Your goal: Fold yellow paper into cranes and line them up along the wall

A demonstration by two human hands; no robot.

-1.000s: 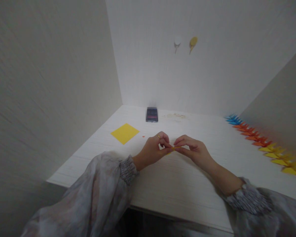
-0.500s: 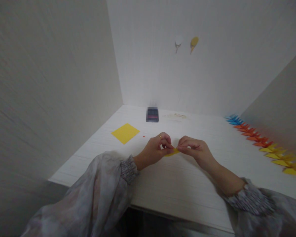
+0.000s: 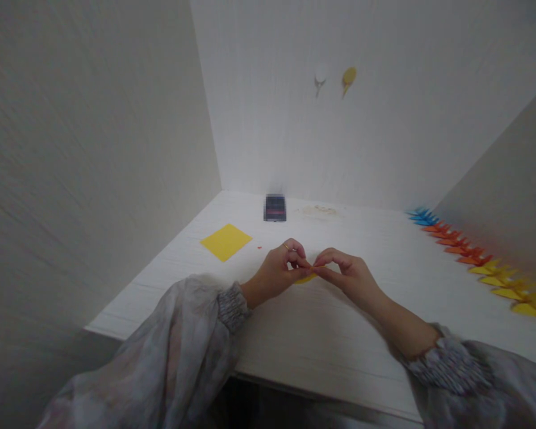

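Small folded yellow paper piece sits mid-desk, pinched between my left hand and right hand, fingertips closed on it. I see a flat yellow paper square near the white wooden desk's left edge, bare desk toward the near edge, and a row of blue, orange and yellow folded paper pieces along the right edge.

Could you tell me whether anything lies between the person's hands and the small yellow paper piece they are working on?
Nothing visible does: the left hand and right hand both pinch the yellow paper piece directly, above the table.
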